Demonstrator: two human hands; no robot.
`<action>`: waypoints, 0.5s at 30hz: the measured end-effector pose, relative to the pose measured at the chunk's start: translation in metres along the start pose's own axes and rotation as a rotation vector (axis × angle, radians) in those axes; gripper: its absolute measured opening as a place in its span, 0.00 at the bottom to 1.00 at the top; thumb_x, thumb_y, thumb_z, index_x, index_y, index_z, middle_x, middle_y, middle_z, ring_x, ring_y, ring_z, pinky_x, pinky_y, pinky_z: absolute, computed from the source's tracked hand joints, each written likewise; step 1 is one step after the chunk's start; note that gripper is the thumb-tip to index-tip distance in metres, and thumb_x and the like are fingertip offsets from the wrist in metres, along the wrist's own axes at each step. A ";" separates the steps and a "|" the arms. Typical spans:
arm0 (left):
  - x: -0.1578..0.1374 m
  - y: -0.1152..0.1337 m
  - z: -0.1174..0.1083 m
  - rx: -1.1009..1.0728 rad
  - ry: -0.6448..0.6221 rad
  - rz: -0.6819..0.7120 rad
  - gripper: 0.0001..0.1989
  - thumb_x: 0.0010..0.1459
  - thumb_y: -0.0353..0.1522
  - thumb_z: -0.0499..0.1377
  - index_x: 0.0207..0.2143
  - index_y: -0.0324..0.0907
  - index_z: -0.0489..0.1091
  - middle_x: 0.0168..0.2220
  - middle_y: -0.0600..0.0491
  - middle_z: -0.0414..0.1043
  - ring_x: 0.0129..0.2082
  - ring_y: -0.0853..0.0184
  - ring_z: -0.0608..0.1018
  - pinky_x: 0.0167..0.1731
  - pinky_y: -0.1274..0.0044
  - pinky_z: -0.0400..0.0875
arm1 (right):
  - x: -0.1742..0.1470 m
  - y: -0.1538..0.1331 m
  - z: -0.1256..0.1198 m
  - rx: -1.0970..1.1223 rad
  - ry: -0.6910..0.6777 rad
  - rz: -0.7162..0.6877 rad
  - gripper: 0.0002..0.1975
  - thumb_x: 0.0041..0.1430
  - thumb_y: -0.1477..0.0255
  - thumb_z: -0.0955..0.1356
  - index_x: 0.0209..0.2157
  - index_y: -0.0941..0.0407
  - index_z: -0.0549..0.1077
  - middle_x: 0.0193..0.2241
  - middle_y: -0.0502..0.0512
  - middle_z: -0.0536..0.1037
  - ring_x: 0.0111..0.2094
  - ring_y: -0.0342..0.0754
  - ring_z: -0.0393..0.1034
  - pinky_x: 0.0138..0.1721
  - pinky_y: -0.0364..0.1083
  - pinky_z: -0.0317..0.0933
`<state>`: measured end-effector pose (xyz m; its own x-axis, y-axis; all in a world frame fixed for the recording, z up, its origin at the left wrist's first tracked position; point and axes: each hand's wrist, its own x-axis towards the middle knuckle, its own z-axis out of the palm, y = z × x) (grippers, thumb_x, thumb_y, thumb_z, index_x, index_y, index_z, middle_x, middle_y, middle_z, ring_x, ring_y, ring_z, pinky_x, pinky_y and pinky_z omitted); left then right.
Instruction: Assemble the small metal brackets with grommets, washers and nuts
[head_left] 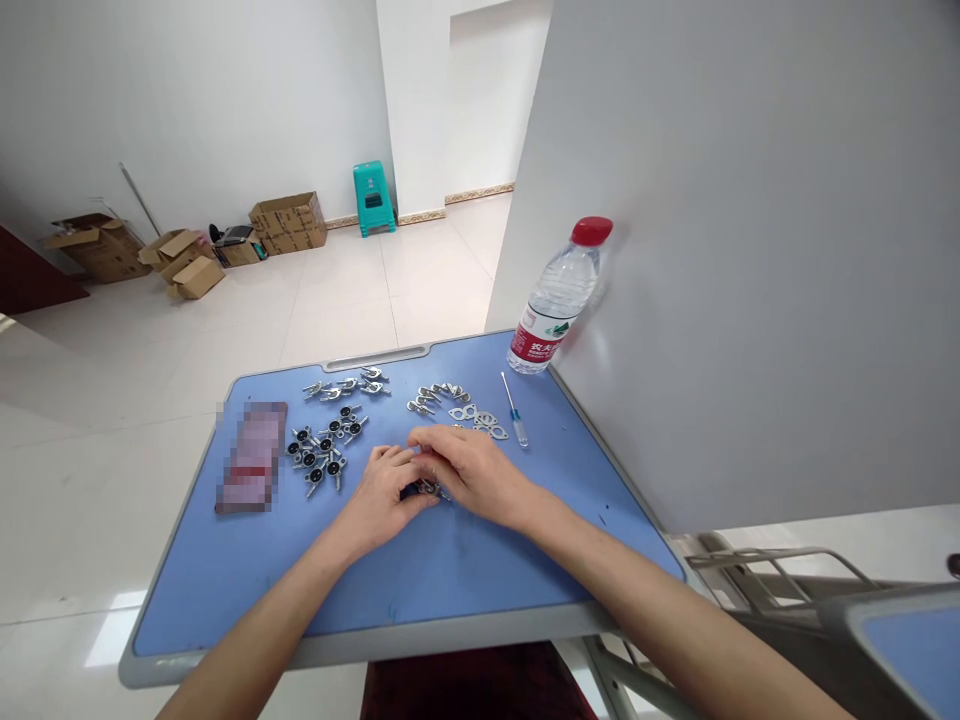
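Over the middle of the blue desk my left hand (382, 495) and my right hand (476, 472) meet, fingers curled together. Small metal parts (427, 487) show partly between and under them; the fingers hide most of these, so I cannot tell which hand grips what. Left of my hands lies a group of metal parts with black round centres (325, 446). Behind it sit several similar silver parts (349, 385). Just beyond my right hand are an arc of small metal pieces (439, 393) and several flat two-holed plates (484, 419). A screwdriver (515, 412) with a clear blue handle lies to their right.
A water bottle (559, 305) with a red cap stands at the desk's back right corner, beside a grey panel (750, 250). A blurred purple object (253, 460) lies at the desk's left. Cardboard boxes (289, 222) and a teal stool (373, 197) stand along the far wall.
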<state>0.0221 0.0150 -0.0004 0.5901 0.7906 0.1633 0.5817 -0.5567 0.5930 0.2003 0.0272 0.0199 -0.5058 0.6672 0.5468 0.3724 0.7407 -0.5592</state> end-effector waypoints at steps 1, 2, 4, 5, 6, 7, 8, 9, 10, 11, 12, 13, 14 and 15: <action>0.000 0.000 0.000 0.003 -0.004 -0.002 0.01 0.59 0.30 0.62 0.35 0.44 0.72 0.39 0.56 0.76 0.41 0.62 0.73 0.46 0.68 0.61 | -0.001 0.001 0.001 -0.010 0.021 0.012 0.08 0.66 0.76 0.59 0.41 0.55 0.67 0.29 0.52 0.76 0.28 0.44 0.68 0.31 0.42 0.60; 0.000 0.000 0.000 0.008 -0.009 -0.004 0.01 0.59 0.30 0.62 0.35 0.45 0.72 0.39 0.56 0.76 0.41 0.63 0.73 0.47 0.68 0.61 | -0.001 0.002 0.002 -0.018 0.044 0.020 0.08 0.66 0.76 0.59 0.41 0.55 0.67 0.29 0.52 0.76 0.28 0.44 0.68 0.30 0.42 0.60; 0.000 0.000 0.000 0.021 -0.017 -0.013 0.01 0.59 0.31 0.62 0.35 0.45 0.72 0.38 0.56 0.76 0.41 0.63 0.73 0.47 0.68 0.61 | -0.004 0.004 0.003 -0.035 0.076 0.023 0.07 0.66 0.76 0.59 0.41 0.55 0.67 0.28 0.52 0.76 0.27 0.44 0.68 0.29 0.42 0.60; -0.001 0.000 0.000 0.027 -0.016 -0.016 0.01 0.59 0.31 0.62 0.35 0.45 0.72 0.38 0.56 0.76 0.40 0.63 0.73 0.46 0.68 0.61 | -0.005 0.004 0.003 -0.045 0.086 0.022 0.07 0.66 0.75 0.60 0.40 0.55 0.67 0.27 0.51 0.76 0.26 0.44 0.68 0.28 0.41 0.59; -0.001 -0.001 0.000 0.032 -0.013 -0.018 0.02 0.59 0.31 0.62 0.35 0.45 0.72 0.38 0.56 0.76 0.41 0.62 0.73 0.46 0.68 0.61 | -0.006 0.004 0.003 -0.056 0.096 0.020 0.06 0.66 0.75 0.60 0.39 0.55 0.68 0.26 0.51 0.75 0.25 0.43 0.67 0.27 0.41 0.59; -0.001 -0.001 0.000 0.034 -0.009 -0.018 0.02 0.58 0.32 0.62 0.35 0.45 0.72 0.39 0.55 0.75 0.41 0.62 0.73 0.46 0.68 0.61 | -0.006 0.004 0.003 -0.069 0.105 0.016 0.06 0.65 0.75 0.61 0.39 0.55 0.68 0.26 0.50 0.75 0.24 0.43 0.67 0.26 0.41 0.58; -0.001 -0.001 0.000 0.032 -0.005 -0.017 0.02 0.58 0.32 0.62 0.36 0.45 0.72 0.39 0.55 0.75 0.41 0.62 0.73 0.46 0.68 0.61 | -0.007 0.003 0.002 -0.079 0.106 0.011 0.06 0.66 0.74 0.61 0.38 0.55 0.68 0.26 0.50 0.75 0.24 0.43 0.67 0.26 0.41 0.58; -0.001 -0.001 0.000 0.028 -0.003 -0.016 0.03 0.58 0.32 0.63 0.36 0.45 0.72 0.39 0.55 0.75 0.41 0.62 0.73 0.46 0.68 0.61 | -0.007 0.002 0.001 -0.083 0.101 0.004 0.06 0.66 0.74 0.61 0.39 0.55 0.68 0.26 0.51 0.75 0.24 0.43 0.67 0.27 0.42 0.58; -0.001 -0.001 -0.001 0.024 0.000 -0.018 0.03 0.58 0.32 0.63 0.36 0.45 0.72 0.39 0.55 0.75 0.41 0.62 0.73 0.46 0.68 0.61 | -0.007 0.001 -0.001 -0.078 0.091 -0.005 0.06 0.66 0.74 0.60 0.39 0.55 0.69 0.26 0.51 0.75 0.25 0.44 0.67 0.27 0.42 0.58; -0.001 0.000 -0.001 0.021 0.001 -0.022 0.03 0.58 0.32 0.62 0.36 0.45 0.72 0.39 0.55 0.75 0.40 0.63 0.73 0.46 0.68 0.61 | -0.007 0.000 -0.004 -0.063 0.075 -0.014 0.07 0.66 0.75 0.60 0.41 0.56 0.69 0.27 0.52 0.76 0.26 0.44 0.67 0.28 0.42 0.59; -0.001 0.000 -0.001 0.019 0.001 -0.026 0.03 0.59 0.32 0.62 0.36 0.45 0.72 0.38 0.55 0.75 0.40 0.63 0.73 0.46 0.69 0.61 | -0.007 -0.001 -0.006 -0.037 0.055 -0.020 0.08 0.66 0.75 0.60 0.42 0.56 0.69 0.28 0.52 0.76 0.27 0.44 0.68 0.29 0.43 0.60; -0.001 0.000 -0.001 0.019 0.000 -0.031 0.02 0.59 0.32 0.62 0.36 0.45 0.72 0.38 0.55 0.75 0.40 0.63 0.73 0.46 0.69 0.61 | -0.007 -0.002 -0.009 -0.008 0.038 -0.023 0.09 0.67 0.76 0.59 0.44 0.56 0.69 0.29 0.53 0.76 0.28 0.45 0.68 0.30 0.43 0.61; 0.000 0.001 -0.001 0.020 -0.001 -0.034 0.03 0.59 0.31 0.62 0.36 0.45 0.72 0.38 0.56 0.75 0.40 0.63 0.73 0.46 0.69 0.61 | -0.006 -0.003 -0.012 0.021 0.022 -0.026 0.10 0.67 0.76 0.59 0.45 0.56 0.68 0.31 0.53 0.76 0.29 0.45 0.68 0.32 0.43 0.61; 0.000 0.001 -0.002 0.020 -0.001 -0.035 0.03 0.59 0.31 0.62 0.37 0.45 0.72 0.38 0.56 0.75 0.40 0.63 0.73 0.46 0.69 0.61 | -0.006 -0.004 -0.014 0.044 0.012 -0.029 0.11 0.67 0.76 0.58 0.46 0.56 0.68 0.32 0.54 0.76 0.31 0.45 0.68 0.33 0.43 0.62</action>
<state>0.0215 0.0145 0.0014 0.5701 0.8092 0.1421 0.6126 -0.5340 0.5827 0.2130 0.0218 0.0279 -0.5067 0.6469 0.5700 0.3231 0.7554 -0.5700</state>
